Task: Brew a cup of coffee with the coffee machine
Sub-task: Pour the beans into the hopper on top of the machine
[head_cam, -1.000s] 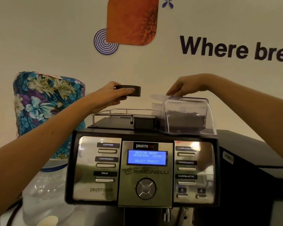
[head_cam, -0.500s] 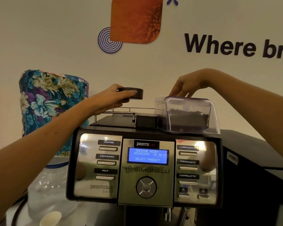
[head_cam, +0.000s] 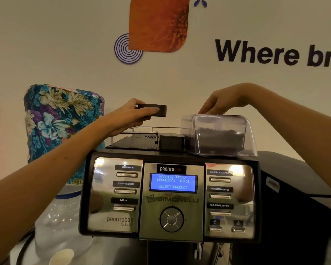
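Machine first: coffee machine (head_cam: pixel 172 196) fills centre frame, blue display (head_cam: pixel 173 182) reads MACHINE READY / SELECT PRODUCT, so I judge it only needs a button press once the top is closed up. At 9 o'clock of it, a floral-covered water jug (head_cam: pixel 63 131). Bean hopper (head_cam: pixel 221 135) sits on the machine top at 1 o'clock of the display, clear plastic, dark beans inside, lid looks down flat.

My right hand (head_cam: pixel 224 101) is at the hopper's top back edge, fingertips touching the lid, grip loosely together on the rim; can't tell if it is pinching or just pressing. My left hand (head_cam: pixel 130 115) is at 11 o'clock of the display, above the cup-warmer tray (head_cam: pixel 136 142), grip clamped on a small black round cap (head_cam: pixel 153 110), thumb under, fingers over, held level. Black square block (head_cam: pixel 171 142) stands between tray and hopper; I judge the cap belongs on or near it, not certain.

Doing this step well, my call: press the hopper lid evenly until it seats all round, then let go. Bring the cap down flat, don't tilt it, line it up before releasing. Paper cup (head_cam: pixel 62 256) is down at 7 o'clock on the table, well apart from the spout (head_cam: pixel 198 252); it needs to go under before pressing COFFEE button (head_cam: pixel 127 175).
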Demonstrator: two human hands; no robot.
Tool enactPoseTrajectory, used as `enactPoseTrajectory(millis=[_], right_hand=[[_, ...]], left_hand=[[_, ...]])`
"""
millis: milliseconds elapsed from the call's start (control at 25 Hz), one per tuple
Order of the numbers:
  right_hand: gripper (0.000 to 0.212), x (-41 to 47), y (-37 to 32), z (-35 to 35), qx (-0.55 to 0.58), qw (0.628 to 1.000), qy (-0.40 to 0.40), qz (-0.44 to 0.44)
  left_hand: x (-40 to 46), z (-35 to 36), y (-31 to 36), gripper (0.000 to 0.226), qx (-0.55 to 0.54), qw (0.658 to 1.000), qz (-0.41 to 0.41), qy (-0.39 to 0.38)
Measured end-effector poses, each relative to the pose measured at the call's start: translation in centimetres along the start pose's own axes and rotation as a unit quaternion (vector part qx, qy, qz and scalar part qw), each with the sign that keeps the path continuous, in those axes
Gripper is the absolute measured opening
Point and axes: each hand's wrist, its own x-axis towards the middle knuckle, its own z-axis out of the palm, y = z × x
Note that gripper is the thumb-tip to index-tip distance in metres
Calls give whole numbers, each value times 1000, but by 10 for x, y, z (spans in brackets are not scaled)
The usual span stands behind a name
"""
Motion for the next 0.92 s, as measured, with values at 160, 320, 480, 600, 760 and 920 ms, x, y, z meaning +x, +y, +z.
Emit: enactPoseTrajectory(millis=[160, 320, 480, 600, 760, 920], right_hand=[[37, -3, 1, 1, 29, 999, 23, -4], [38, -6, -8, 2, 65, 996, 59, -14], [36, -2, -32, 11, 58, 990, 114, -56], [42, -5, -70, 16, 62, 981, 149, -106], [56, -11, -137, 36, 74, 966, 195, -150], [61, -14, -210, 69, 41, 948, 264, -173]], left_hand=[[0, -5, 3, 91, -17, 1000, 2, 3], [-9, -8, 16, 100, 2, 1000, 12, 13], [-24, -12, 18, 83, 0, 999, 14, 39], [-37, -23, 16, 82, -6, 998, 16, 56], [-59, -54, 12, 69, -23, 996, 26, 86], [-92, -94, 7, 65, -16, 997, 55, 58]])
